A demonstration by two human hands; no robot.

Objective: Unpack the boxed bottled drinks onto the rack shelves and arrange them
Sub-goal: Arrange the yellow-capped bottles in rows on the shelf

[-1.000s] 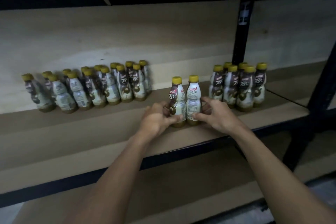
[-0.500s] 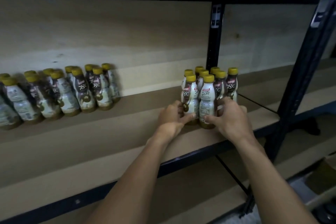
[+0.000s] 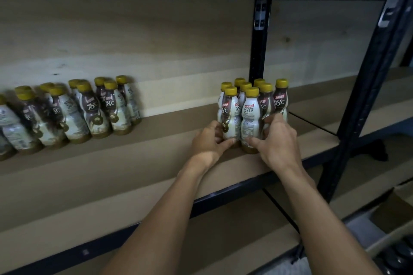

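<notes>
Two yellow-capped coffee bottles stand at the front of a tight cluster (image 3: 263, 100) of the same bottles on the brown shelf board (image 3: 156, 154). My left hand (image 3: 209, 143) grips the base of the left front bottle (image 3: 230, 116). My right hand (image 3: 276, 142) wraps the base of the right front bottle (image 3: 250, 118), its fingers reaching round the cluster's right side. Both bottles are upright and pressed against the bottles behind them. A longer group of several bottles (image 3: 73, 111) stands further left along the shelf's back.
A dark metal upright (image 3: 258, 51) rises just behind the cluster, and another post (image 3: 366, 87) stands to the right. A lower shelf (image 3: 223, 230) runs beneath my arms. An open cardboard box (image 3: 393, 221) sits at the lower right.
My two hands slid the pair of bottles rightwards along the shelf until they met the right-hand cluster. My view turned right with them.
</notes>
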